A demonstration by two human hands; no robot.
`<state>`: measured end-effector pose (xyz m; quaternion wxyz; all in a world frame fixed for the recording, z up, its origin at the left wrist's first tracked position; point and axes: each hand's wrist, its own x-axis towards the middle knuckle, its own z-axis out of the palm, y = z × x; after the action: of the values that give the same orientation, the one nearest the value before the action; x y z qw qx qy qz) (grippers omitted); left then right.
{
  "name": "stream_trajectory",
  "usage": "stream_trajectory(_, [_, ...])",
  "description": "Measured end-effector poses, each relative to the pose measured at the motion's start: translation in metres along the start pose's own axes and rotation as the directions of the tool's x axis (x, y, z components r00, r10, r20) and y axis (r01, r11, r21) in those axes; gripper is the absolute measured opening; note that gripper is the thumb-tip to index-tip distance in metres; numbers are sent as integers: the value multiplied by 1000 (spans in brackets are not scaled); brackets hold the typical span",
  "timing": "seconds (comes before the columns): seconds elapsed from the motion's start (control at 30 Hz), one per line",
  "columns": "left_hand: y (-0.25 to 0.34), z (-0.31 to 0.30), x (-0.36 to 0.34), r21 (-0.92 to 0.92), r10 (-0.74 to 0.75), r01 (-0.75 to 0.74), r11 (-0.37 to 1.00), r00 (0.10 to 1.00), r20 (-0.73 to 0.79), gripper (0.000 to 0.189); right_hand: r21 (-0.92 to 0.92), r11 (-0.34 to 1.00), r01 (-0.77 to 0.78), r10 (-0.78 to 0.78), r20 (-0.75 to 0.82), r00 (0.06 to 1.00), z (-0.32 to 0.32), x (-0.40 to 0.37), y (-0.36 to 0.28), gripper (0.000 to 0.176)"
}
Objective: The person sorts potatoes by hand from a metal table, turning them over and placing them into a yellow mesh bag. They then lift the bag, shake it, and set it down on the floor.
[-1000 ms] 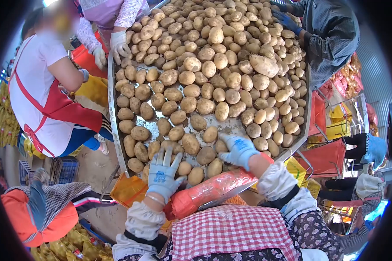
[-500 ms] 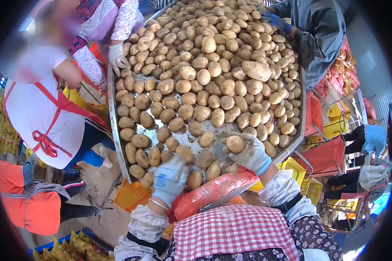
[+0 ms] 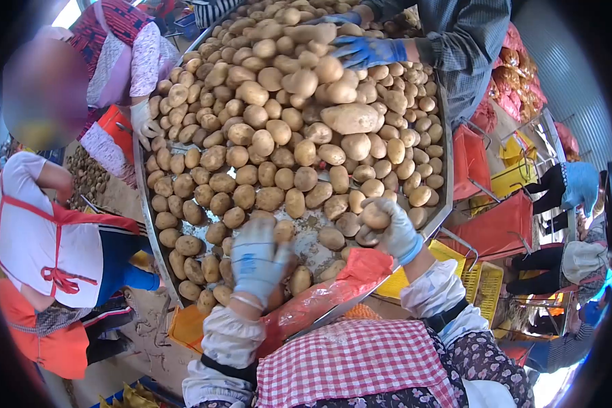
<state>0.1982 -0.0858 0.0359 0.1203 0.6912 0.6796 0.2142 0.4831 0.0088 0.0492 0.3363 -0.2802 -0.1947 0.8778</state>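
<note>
Nearest is a red-and-white checked cloth (image 3: 353, 364) between two pale sleeves with dark bands. Just past it, red plastic (image 3: 319, 299) lies along the near edge of the metal worktop (image 3: 447, 163).

The two gloved hands are apart. The left hand (image 3: 257, 262) is over the near potatoes (image 3: 270, 198), blurred, its fingers pointing away; whether it grips anything I cannot tell. The right hand (image 3: 398, 234) is closed on a potato (image 3: 375, 216), thumb and fingers around it, above the near right part of the worktop. Bare metal shows between the hands.

Beyond, potatoes cover most of the worktop, thinly spread near the front and heaped farther back, with a large potato (image 3: 350, 118) on the heap. At the left rim is another person's white glove (image 3: 144, 124); at the far right, a blue glove (image 3: 367, 52) reaches over blurred potatoes.

Yellow crates (image 3: 491, 292) and red bins (image 3: 493, 228) are to the right, with filled net bags (image 3: 517, 78) farther off. At left, a person in a white top (image 3: 51, 234) wears a red apron.
</note>
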Motion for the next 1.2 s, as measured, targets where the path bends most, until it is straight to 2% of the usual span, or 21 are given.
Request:
stream_trajectory(0.03, [22,-1,9,-21,146,-145,989,987,67,58,-205,962,178,-196,-73,978,-19,5,-1,32])
stream_trajectory(0.07, [25,11,8,-20,151,-150,989,986,71,58,-413,852,323,-395,-100,913,-29,9,-3,30])
stream_trajectory(0.1, [22,32,5,58,179,-182,982,983,47,62,-411,851,326,-398,-100,912,-37,5,-8,30])
stream_trajectory(0.13, [18,48,1,135,204,-205,969,979,26,66,-720,649,246,-486,-143,862,-41,2,-13,29])
stream_trajectory(0.17, [7,48,0,183,114,-139,973,983,141,70,-924,369,100,-577,-143,804,-44,1,-16,29])
stream_trajectory(0.2, [-4,44,-7,187,113,-138,973,984,140,70,-923,371,103,-576,-141,805,-46,3,-16,29])
stream_trajectory(0.27, [-14,27,-23,292,62,-59,955,998,1,67,-949,-251,-189,-651,21,759,-45,3,-10,30])
stream_trajectory(0.3, [-13,18,-23,294,63,-61,954,998,2,67,-917,-249,-311,-497,-154,854,-35,2,-6,31])
stream_trajectory(0.33, [-8,3,-23,231,-183,142,963,968,169,65,-918,-245,-312,-499,-156,853,-28,1,-1,31])
stream_trajectory(0.37, [-5,-4,-22,202,-400,349,915,850,343,63,-945,-169,-281,-485,-169,858,-24,-1,6,33])
stream_trajectory(0.4, [-3,-1,-20,202,-402,351,914,848,345,63,-964,-94,-249,-471,-177,864,-17,-2,9,34])
stream_trajectory(0.47, [8,7,-8,167,-50,46,985,998,25,63,-962,-152,-225,-482,-127,867,1,3,2,41])
stream_trajectory(0.5, [20,11,-1,169,77,-75,983,997,-6,61,-912,-333,-238,-456,-65,887,0,9,3,41])
stream_trajectory(0.53, [23,21,-2,168,76,-75,983,997,-4,61,-829,-504,-241,-419,-9,908,1,15,5,42])
stream_trajectory(0.67, [14,42,-14,229,152,-161,960,987,55,49,-585,-723,-367,-238,-288,928,32,34,-1,36])
stream_trajectory(0.73, [10,23,-22,199,20,-94,976,939,344,40,-556,-759,-339,-224,-266,938,9,25,9,36])
stream_trajectory(0.8, [15,5,-11,118,-91,41,992,880,466,30,-499,-841,-207,-256,30,966,-11,9,20,35])
stream_trajectory(0.9, [14,9,20,57,190,-187,981,980,-52,30,-521,-843,-137,-224,108,969,-7,6,19,31])
stream_trajectory(1.0, [24,21,66,165,265,-242,956,955,-132,47,-550,-830,-95,-179,101,979,-2,14,18,28])
stream_trajectory(1.07, [18,47,90,202,178,-144,969,970,-164,66,-567,-820,-73,-209,178,961,-5,19,22,28])
stream_trajectory(1.2, [-1,68,96,251,120,-85,964,985,-126,75,-476,-876,-73,-189,201,961,-3,18,34,22])
